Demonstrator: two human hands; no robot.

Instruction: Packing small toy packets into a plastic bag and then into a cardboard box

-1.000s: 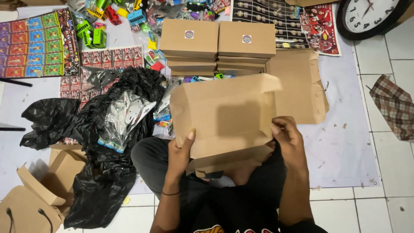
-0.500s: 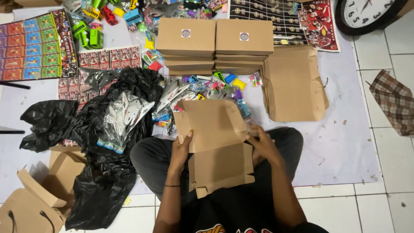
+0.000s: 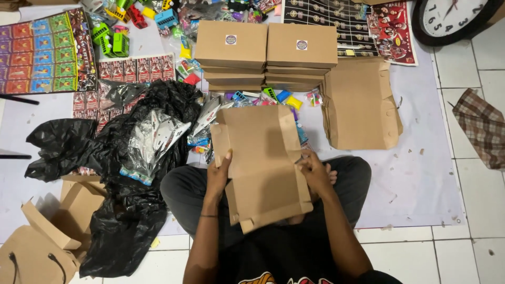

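Note:
I sit cross-legged on the floor with a brown cardboard box blank (image 3: 263, 163) over my lap. My left hand (image 3: 218, 176) grips its left edge, thumb on top. My right hand (image 3: 314, 172) holds its right edge near a folded side flap. The blank lies nearly flat, tilted, its far panel reaching toward a scatter of small coloured toys (image 3: 279, 97).
Two stacks of closed brown boxes (image 3: 265, 52) stand ahead, a pile of flat blanks (image 3: 360, 105) to their right. Black plastic bags (image 3: 115, 158) with wrapped toys lie left, cardboard pieces (image 3: 47, 231) lower left. A wall clock (image 3: 452, 18) and checked cloth (image 3: 481, 129) lie right.
The cardboard went from raised and wide open in front of me, to folded in the lap, to laid out nearly flat. Both hands stayed on its edges.

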